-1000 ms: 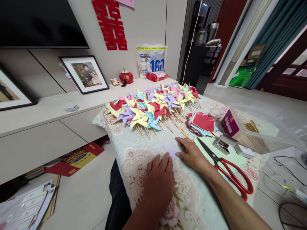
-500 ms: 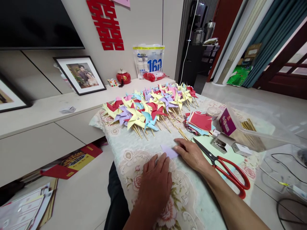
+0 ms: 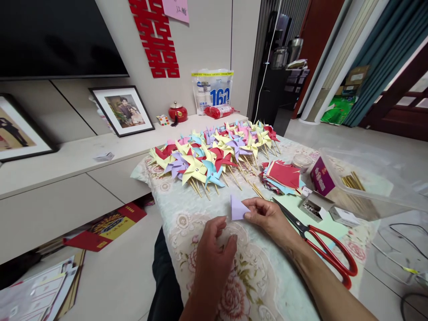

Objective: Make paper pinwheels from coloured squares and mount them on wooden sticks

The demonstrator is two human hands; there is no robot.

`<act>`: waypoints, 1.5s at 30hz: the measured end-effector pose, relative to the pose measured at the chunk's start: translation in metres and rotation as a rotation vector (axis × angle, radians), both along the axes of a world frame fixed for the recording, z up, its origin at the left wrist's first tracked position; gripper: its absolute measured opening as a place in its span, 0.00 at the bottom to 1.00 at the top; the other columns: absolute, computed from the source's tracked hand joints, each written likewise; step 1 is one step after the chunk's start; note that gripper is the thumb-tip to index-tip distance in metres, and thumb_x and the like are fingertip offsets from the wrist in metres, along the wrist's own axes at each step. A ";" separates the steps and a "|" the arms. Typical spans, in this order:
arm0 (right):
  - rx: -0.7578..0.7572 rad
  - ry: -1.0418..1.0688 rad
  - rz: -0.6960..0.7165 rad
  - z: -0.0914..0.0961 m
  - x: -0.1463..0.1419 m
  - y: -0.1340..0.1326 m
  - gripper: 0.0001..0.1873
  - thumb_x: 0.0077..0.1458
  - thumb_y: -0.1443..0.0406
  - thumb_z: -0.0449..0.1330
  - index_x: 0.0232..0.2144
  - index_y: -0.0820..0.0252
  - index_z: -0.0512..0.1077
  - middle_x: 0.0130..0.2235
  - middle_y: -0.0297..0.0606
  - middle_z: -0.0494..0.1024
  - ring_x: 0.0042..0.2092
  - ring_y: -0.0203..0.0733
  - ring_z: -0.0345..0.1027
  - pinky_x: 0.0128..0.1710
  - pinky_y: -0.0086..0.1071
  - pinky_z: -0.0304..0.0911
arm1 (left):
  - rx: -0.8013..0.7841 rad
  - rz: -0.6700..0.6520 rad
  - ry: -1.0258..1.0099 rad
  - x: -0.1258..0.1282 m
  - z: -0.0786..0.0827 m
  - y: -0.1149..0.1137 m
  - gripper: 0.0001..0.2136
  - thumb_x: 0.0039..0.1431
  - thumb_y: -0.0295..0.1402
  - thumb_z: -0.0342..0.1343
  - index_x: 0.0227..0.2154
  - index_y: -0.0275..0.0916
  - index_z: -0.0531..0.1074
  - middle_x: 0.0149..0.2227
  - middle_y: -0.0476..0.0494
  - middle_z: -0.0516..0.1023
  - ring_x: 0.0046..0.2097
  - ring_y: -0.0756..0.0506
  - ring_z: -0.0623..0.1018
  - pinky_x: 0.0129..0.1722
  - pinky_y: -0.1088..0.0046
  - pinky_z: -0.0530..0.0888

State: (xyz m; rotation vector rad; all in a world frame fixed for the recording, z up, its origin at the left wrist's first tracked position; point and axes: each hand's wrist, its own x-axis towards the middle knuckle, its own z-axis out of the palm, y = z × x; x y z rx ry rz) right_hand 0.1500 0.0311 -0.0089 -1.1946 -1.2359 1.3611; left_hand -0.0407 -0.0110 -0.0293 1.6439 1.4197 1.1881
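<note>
Between finger and thumb, my right hand pinches a folded piece of purple paper by its right corner, lifted just over the flowered tablecloth. My left hand is beside it on the left, holding nothing, thumb and fingers apart. Behind the paper stand many finished paper pinwheels on thin sticks, in yellow, red, purple, blue and pink. Large scissors with red handles lie to the right of my right hand, on a pale green sheet.
A stack of coloured paper squares lies right of the pinwheels. Small boxes, one open with metal pins, sit near a clear plastic bin holding sticks. A few loose sticks lie before the stack. Cables run across the floor at right.
The purple paper, flat under my hands before, is now raised in my right hand, its fold showing. My left hand has come off the paper and opened. The view has shifted slightly.
</note>
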 end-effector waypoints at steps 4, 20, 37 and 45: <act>-0.030 0.160 0.041 0.002 -0.006 -0.004 0.13 0.47 0.58 0.72 0.31 0.60 0.77 0.27 0.29 0.74 0.28 0.33 0.62 0.31 0.28 0.54 | -0.274 -0.026 -0.515 0.020 0.012 0.007 0.12 0.54 0.36 0.62 0.40 0.37 0.74 0.38 0.40 0.82 0.41 0.42 0.80 0.41 0.65 0.74; -0.057 0.039 0.109 0.017 -0.011 -0.008 0.18 0.42 0.54 0.74 0.26 0.60 0.75 0.23 0.31 0.75 0.24 0.35 0.64 0.26 0.29 0.57 | -0.256 -0.025 -0.434 0.031 0.023 0.003 0.06 0.54 0.33 0.59 0.26 0.39 0.70 0.20 0.55 0.69 0.23 0.52 0.65 0.23 0.78 0.61; 0.085 0.036 -0.019 0.015 -0.007 -0.005 0.13 0.45 0.57 0.71 0.25 0.59 0.75 0.25 0.31 0.74 0.28 0.36 0.63 0.30 0.31 0.58 | -0.058 -0.008 -0.036 0.008 0.039 0.007 0.04 0.58 0.31 0.57 0.28 0.40 0.72 0.23 0.52 0.74 0.25 0.49 0.73 0.26 0.75 0.69; 0.454 -0.430 0.225 0.017 0.007 -0.006 0.12 0.52 0.75 0.59 0.30 0.55 0.78 0.40 0.38 0.78 0.44 0.44 0.70 0.49 0.40 0.62 | 0.770 -0.036 0.779 -0.011 0.020 0.009 0.07 0.61 0.20 0.54 0.33 0.37 0.74 0.34 0.41 0.81 0.35 0.42 0.77 0.34 0.65 0.73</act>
